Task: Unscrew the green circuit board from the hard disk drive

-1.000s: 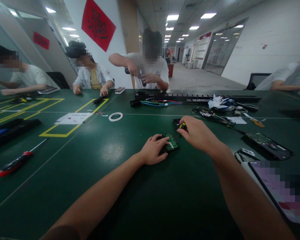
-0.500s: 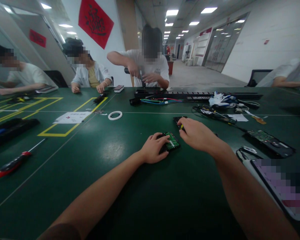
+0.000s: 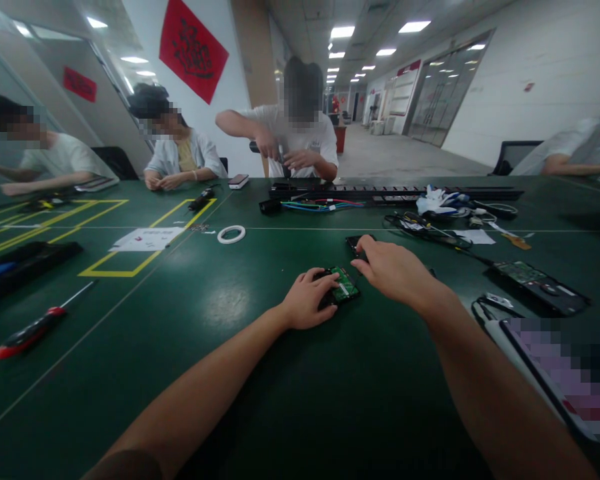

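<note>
My left hand (image 3: 307, 300) lies over a small black device with a green circuit board (image 3: 348, 283), its fingers across the board and its thumb along the near side. My right hand (image 3: 393, 270) is just to the right and farther out, at a small black case (image 3: 353, 244) on the green table. Its thumb and curled index finger are apart, with nothing visible between them. The fingers hide part of the case.
A red and black screwdriver (image 3: 33, 333) lies at left, a white ring (image 3: 231, 234) mid-table. Cables (image 3: 425, 227), a larger board device (image 3: 540, 283) and a tablet-like device (image 3: 555, 373) are at right. People sit across the table; one person's hands (image 3: 285, 155) are above black rails (image 3: 395, 192).
The yellow item at my right fingertips no longer shows, and my right thumb has moved slightly left. Across the table, a seated person's hands have come together. The view has tilted slightly.
</note>
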A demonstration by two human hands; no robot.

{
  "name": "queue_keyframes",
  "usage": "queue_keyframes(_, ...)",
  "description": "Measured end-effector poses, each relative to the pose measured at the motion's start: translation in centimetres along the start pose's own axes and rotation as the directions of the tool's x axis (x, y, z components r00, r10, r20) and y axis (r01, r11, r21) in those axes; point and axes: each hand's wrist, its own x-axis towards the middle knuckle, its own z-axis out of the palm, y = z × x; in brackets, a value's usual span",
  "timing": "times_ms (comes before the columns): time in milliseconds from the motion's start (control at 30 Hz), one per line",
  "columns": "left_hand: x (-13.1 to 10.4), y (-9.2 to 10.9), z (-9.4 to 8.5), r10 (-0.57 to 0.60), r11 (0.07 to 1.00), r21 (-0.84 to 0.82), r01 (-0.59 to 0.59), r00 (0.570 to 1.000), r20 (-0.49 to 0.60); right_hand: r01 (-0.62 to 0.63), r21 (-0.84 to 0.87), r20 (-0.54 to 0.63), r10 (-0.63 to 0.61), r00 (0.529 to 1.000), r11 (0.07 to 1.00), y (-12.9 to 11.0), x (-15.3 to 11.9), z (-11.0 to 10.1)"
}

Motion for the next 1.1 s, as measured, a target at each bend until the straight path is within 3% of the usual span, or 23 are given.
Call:
queue_keyframes(400,-0.1,0.0,0.1,-0.005,1.0,-0.001,0.005,1.0,-0.008,-0.076,-0.024,0.073,0.077,0.994,0.997,-0.4,-0.4,-0.9)
queue_keyframes(900,-0.1,-0.3,0.3,-0.004,1.0,-0.006,0.003,1.0,-0.014,-0.033,0.052,0.12,0.027,0.992,0.998,0.0,-0.7,-1.3)
queue_keyframes(1100,-0.1,0.0,0.2,-0.008,1.0,-0.009,0.008,1.0,-0.014,0.008,0.142,0.068,-0.017,0.998,0.99,0.3,-0.7,-0.7)
